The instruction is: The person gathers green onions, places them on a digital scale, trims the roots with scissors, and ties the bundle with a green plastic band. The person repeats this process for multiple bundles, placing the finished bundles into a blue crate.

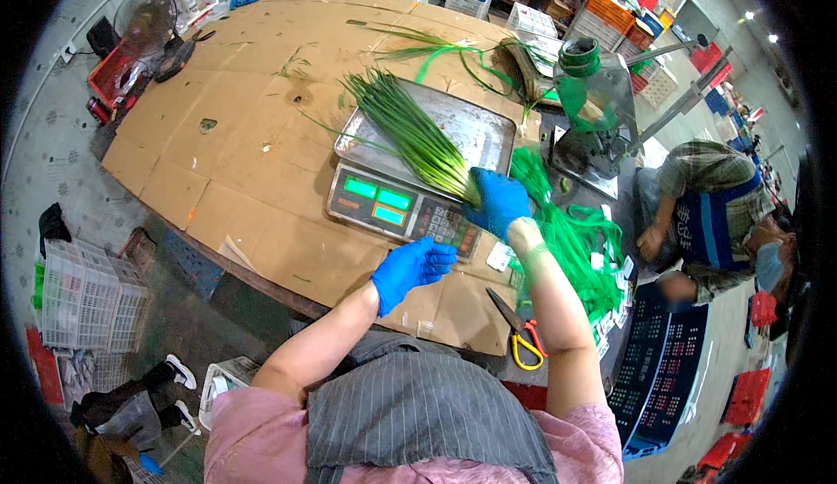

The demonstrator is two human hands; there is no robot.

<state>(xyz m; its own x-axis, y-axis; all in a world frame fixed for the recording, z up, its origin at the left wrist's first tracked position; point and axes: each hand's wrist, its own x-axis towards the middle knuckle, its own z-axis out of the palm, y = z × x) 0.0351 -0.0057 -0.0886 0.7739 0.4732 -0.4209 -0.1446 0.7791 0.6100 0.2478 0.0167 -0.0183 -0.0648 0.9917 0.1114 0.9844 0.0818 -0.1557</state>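
A bunch of green onions (418,134) lies slantwise on the metal pan (490,124) of a digital weighing scale. My right hand (498,203), in a blue glove, grips the pale root end at the pan's near right corner. In front of the scale's lit display and keypad panel (376,199), my left hand (413,273), also gloved in blue, hovers with nothing in it. Green mesh net bags (579,248) with white tags lie right of my right hand. Scissors (520,333) with red and yellow handles rest near the table's front edge.
Cardboard sheets (242,131) cover the table. Loose green leaves (425,42) lie behind the scale. A metal device with a green net roll (588,85) stands at the right, near a seated co-worker (706,216). A dark blue crate (660,366) is on the right, a fan (145,23) at the far left.
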